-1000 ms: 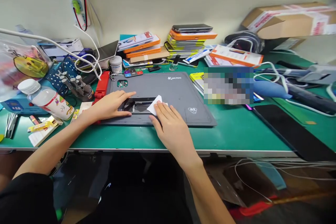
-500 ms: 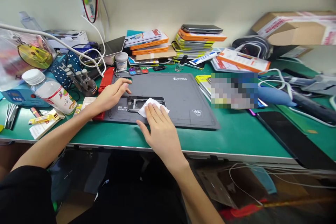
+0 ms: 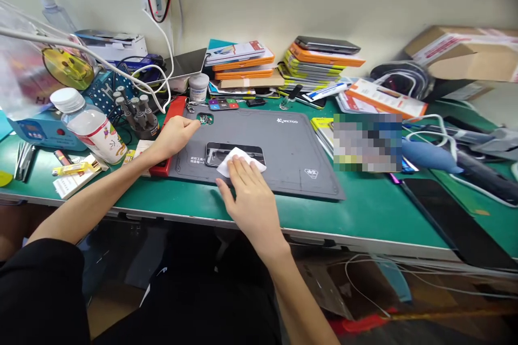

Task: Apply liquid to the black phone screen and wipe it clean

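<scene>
A phone [image 3: 214, 154] with a dark glossy face lies flat on a grey work mat [image 3: 291, 159]. My right hand [image 3: 253, 202] rests over its right part, pressing a white wipe [image 3: 225, 168] down with flat fingers. The thumb of that hand sticks out to the side, off the wipe. To the left of the phone, my left hand [image 3: 176, 137] is closed with its fingers curled in, and I see nothing in them. It hovers by the red strip [image 3: 177, 108] along the mat's left edge, just below a slot holding small parts [image 3: 205, 119].
A bottle [image 3: 95, 129], a screwdriver holder [image 3: 141, 118] and tweezers [image 3: 23, 160] stand or lie on the left. Stacks of boxes [image 3: 245, 67] line the wall. A large black phone-like slab [image 3: 453, 221] lies at the right front edge. Cables [image 3: 168, 78] hang at back left.
My left hand has gone from loosely stretched fingers to curled ones. My right hand remains on the wipe over the phone. The whole view has shifted slightly.
</scene>
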A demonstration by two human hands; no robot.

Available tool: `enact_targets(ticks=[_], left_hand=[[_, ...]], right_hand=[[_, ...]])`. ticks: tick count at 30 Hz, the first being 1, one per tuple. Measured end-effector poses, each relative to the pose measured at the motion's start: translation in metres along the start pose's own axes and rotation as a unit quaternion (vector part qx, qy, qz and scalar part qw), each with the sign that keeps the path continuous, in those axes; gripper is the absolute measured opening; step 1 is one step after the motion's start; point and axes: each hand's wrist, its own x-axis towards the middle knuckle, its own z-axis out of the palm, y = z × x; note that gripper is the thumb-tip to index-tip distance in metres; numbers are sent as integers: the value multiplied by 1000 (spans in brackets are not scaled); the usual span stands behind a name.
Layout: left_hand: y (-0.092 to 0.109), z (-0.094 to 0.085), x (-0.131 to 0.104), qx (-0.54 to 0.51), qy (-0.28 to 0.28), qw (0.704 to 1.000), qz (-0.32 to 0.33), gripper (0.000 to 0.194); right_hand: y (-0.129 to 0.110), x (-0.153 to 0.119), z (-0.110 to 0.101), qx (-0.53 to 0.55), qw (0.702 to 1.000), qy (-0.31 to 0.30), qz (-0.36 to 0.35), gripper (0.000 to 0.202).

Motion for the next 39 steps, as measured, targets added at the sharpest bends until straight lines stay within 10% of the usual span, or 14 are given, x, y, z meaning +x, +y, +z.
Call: enact_targets(ticks=[6,12,21,28,35,39], left_hand=[[1,-3,4,-40,-24,999,-20,47],[2,-3,3,-25,-22,999,-11,47],[1,1,1,-6,-27,1000,-4,49],[6,-2,1,10,-31,999,1,48],[6,-2,1,14,-39,999,7,51],[6,-1,2,20,-40,999,12,50]], right_hand=[[-32,26,18,19,998,-61,-16,59],[-12,65,17,23,992,-124,4,63],[-16,16,4,27,997,-66,-19,70],[-17,64,15,25,993,-115,-3,70],[-29,29,7,19,997,-69,13,68],[-15,53,5,21,995,-89,30,60]])
